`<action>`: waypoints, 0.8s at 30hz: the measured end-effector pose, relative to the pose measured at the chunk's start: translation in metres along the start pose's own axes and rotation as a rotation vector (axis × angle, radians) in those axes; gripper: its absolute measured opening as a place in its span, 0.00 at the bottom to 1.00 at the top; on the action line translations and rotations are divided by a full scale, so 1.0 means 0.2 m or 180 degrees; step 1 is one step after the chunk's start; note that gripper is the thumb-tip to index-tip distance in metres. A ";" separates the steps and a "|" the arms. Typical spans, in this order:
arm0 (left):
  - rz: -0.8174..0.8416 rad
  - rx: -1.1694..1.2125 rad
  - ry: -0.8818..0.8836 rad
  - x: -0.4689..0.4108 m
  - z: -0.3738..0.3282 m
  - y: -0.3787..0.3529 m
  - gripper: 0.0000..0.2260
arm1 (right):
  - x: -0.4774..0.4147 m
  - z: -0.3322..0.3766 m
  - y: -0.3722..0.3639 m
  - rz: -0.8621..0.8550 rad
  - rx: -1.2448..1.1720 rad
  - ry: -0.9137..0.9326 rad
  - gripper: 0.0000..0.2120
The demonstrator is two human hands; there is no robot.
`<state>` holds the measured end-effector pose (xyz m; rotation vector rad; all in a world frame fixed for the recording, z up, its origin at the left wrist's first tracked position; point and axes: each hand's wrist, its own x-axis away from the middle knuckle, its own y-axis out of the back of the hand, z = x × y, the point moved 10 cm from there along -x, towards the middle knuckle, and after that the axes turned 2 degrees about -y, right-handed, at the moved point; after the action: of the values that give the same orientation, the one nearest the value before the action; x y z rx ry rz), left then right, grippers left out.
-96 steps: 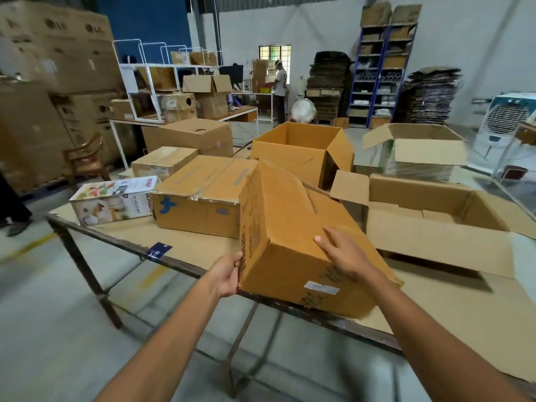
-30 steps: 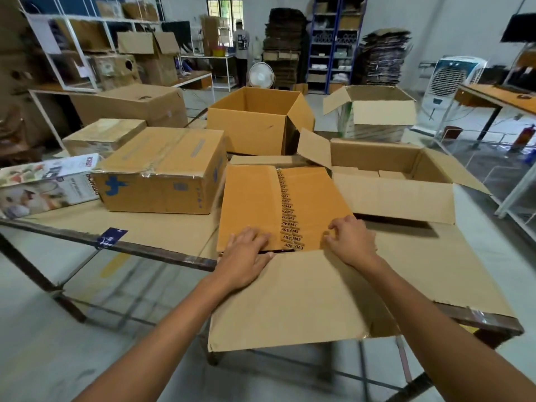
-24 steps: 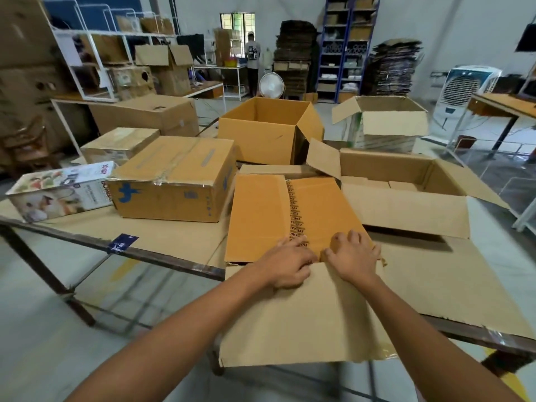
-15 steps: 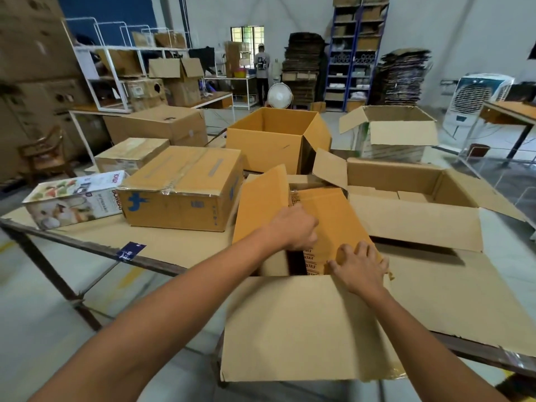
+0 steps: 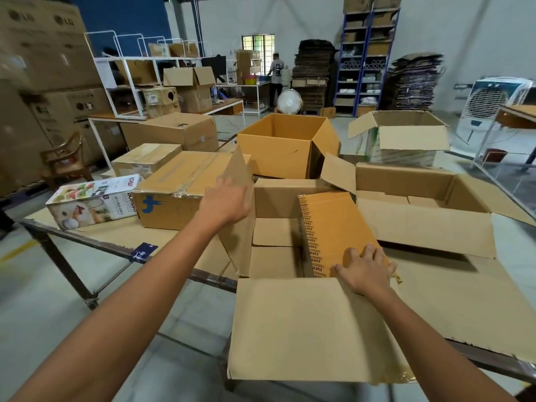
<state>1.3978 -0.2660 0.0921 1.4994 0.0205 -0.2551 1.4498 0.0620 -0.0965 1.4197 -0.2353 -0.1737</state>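
- Opening a cardboard box (image 5: 274, 258) at the near edge of the tabletop (image 5: 101, 236), a person works with both hands apart, one on each side flap.
- The left hand (image 5: 229, 200) lies against the inner face of the left flap (image 5: 242, 236), which stands almost upright. Its fingers look straight, though they are blurred.
- The right hand (image 5: 366, 269) presses with spread fingers on the near corner of the right flap (image 5: 333, 221), which lies tilted over the box's right half and carries lettering along its free edge.
- The near flap (image 5: 313, 329) juts out past the tabletop's near edge.
- A taped box (image 5: 185, 184) with a blue mark sits just beside it on the left.
- A printed carton (image 5: 92, 201) lies near the left edge.
- An open orange box (image 5: 275, 152) stands behind, toward the far edge.
- A wide open carton (image 5: 420, 221) sits to the right.
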 end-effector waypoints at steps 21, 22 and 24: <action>0.0063 0.1637 0.2282 0.42 0.62 -0.83 0.28 | 0.43 1.21 -0.10 0.0838 -0.0867 0.1717 0.28; 0.0003 0.1781 0.2367 0.42 0.64 -0.82 0.27 | 0.44 1.25 -0.11 0.0907 -0.0796 0.1717 0.28; -0.0189 0.2215 0.2455 0.41 0.69 -0.80 0.24 | 0.45 1.28 -0.12 0.0872 -0.0685 0.1642 0.25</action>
<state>1.4284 -0.4222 -0.0679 2.2119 0.6486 0.3205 1.4702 -0.2099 -0.0816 1.1597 0.0181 0.3804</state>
